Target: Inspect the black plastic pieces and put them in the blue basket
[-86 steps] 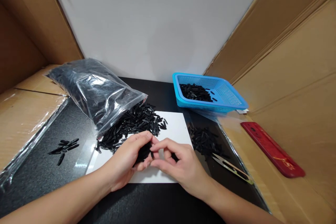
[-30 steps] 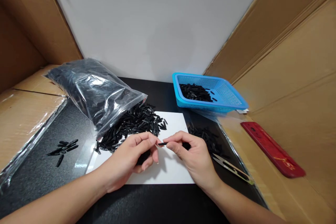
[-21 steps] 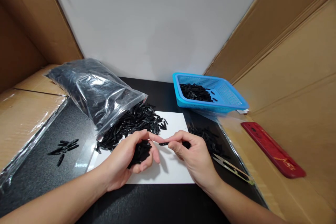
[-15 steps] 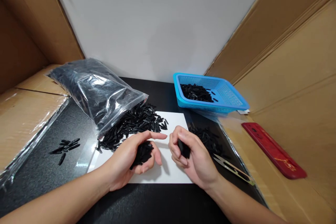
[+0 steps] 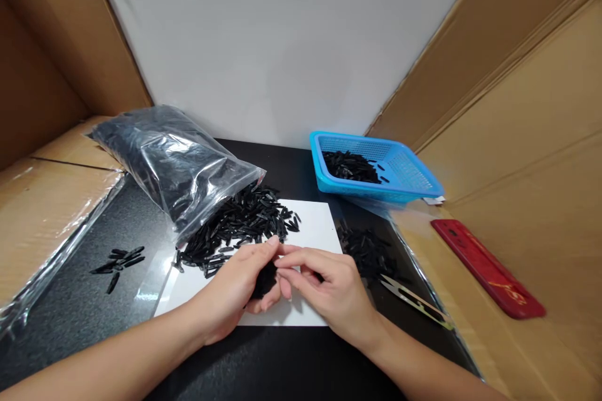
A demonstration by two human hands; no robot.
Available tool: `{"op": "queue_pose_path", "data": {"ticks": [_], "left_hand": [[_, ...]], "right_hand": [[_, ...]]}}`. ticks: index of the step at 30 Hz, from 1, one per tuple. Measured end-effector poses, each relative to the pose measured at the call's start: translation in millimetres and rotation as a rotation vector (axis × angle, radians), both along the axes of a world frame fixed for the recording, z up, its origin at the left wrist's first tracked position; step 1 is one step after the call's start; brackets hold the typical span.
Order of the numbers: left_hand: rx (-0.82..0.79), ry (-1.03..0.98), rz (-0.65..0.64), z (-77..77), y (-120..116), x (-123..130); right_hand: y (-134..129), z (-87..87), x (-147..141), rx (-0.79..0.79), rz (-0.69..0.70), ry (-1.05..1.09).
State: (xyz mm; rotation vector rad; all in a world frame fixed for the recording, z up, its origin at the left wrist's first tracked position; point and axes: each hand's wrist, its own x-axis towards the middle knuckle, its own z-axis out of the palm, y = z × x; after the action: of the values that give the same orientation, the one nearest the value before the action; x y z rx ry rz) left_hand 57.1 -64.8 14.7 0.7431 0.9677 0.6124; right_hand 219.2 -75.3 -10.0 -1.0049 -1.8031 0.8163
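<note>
My left hand (image 5: 237, 285) is curled around a clump of small black slivers (image 5: 263, 282), which show between its thumb and fingers. My right hand (image 5: 329, 282) has its thumb and forefinger pinched together at the left hand's fingertips. A dark bit shows inside its curled fingers; most of its grip is hidden. Both hands are above a white sheet (image 5: 310, 219). Beyond them, a heap of the same black slivers (image 5: 249, 216) spreads over the sheet's back left part, by the mouth of a clear plastic bag (image 5: 174, 150) full of dark pieces.
A blue basket (image 5: 399, 191) at the back right holds more slivers. Another dark pile (image 5: 367, 250) lies right of the sheet, near thread snips (image 5: 416, 301). A red case (image 5: 489, 269) rests on cardboard. Several slivers (image 5: 117, 263) lie at left. Cardboard walls flank both sides.
My right hand has moved left to meet my left hand, its thumb and forefinger now pinching there. The left thumb and forefinger have drawn in over the clump.
</note>
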Motion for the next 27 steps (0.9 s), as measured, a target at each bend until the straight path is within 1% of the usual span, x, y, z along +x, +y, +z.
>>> {"op": "queue_pose_path", "data": {"ticks": [2,4,8,10,12,16,19,22,27], "left_hand": [[0.037,-0.023,-0.014,1.5,1,0],[0.028,-0.010,-0.024,2.0,1,0],[-0.006,0.058,-0.043,-0.9,-4,1],[0.006,0.061,-0.050,-1.6,-5,2],[0.032,0.039,-0.064,-0.1,-5,1],[0.062,-0.028,-0.063,6.8,0,-1],[0.050,-0.053,-0.081,9.6,2,-4],[0.052,-0.052,-0.103,8.4,3,-6],[0.093,-0.030,-0.092,5.8,3,-9]], "right_hand": [[2,-0.7,2,0.010,-0.048,-0.012],[4,-0.7,2,0.013,-0.054,-0.012],[3,1.0,-1,0.086,0.019,-0.032],[2,2.6,-1,0.102,0.042,-0.046],[2,4.7,0,0.054,0.013,-0.048],[5,8.7,4,-0.176,-0.098,0.009],[8,9.4,7,-0.323,-0.091,0.113],[10,8.3,8,-0.392,-0.074,0.172],[9,7.3,8,-0.413,-0.083,0.186]]}}
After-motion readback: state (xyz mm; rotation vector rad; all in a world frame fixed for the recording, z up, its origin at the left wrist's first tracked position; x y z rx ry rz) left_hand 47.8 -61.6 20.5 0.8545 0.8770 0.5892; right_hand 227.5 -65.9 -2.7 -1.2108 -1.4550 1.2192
